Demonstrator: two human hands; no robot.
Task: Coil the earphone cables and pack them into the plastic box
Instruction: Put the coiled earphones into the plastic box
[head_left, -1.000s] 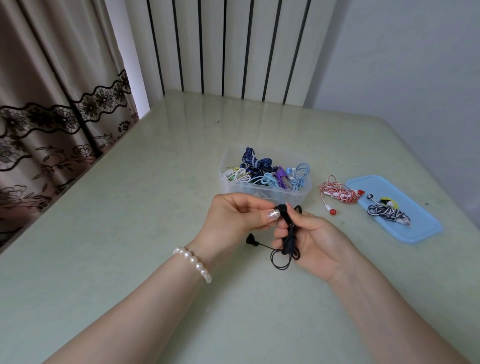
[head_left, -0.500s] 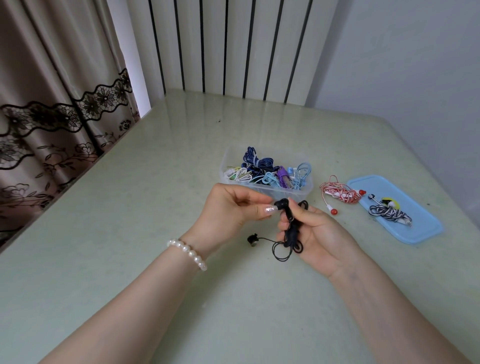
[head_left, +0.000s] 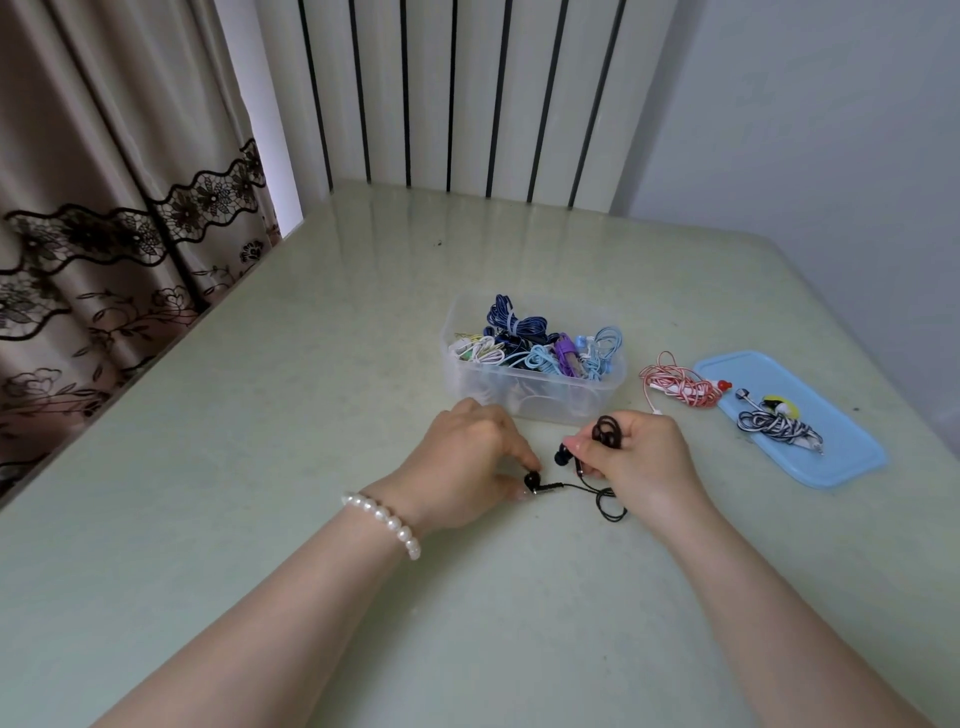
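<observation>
While the black earphones (head_left: 605, 434) sat bunched in your right hand (head_left: 641, 457), that hand was curled around the coil, loops poking out above your fingers and one bud (head_left: 561, 457) just left of your thumb. Your left hand (head_left: 467, 457) was pinching the other bud (head_left: 532, 479) between thumb and forefinger, low over the table (head_left: 260, 467), with a thin cable running from it to the right and a small loop drooping below your right hand. Just beyond your knuckles stood the clear box (head_left: 535, 400), filled with coiled sets in blue, white and purple. To its right lay the red earphones (head_left: 680, 387) on the table, touching the blue lid (head_left: 841, 457), and a striped set (head_left: 779, 426) lay on that lid. A pearl bracelet (head_left: 387, 522) circled your left wrist.
</observation>
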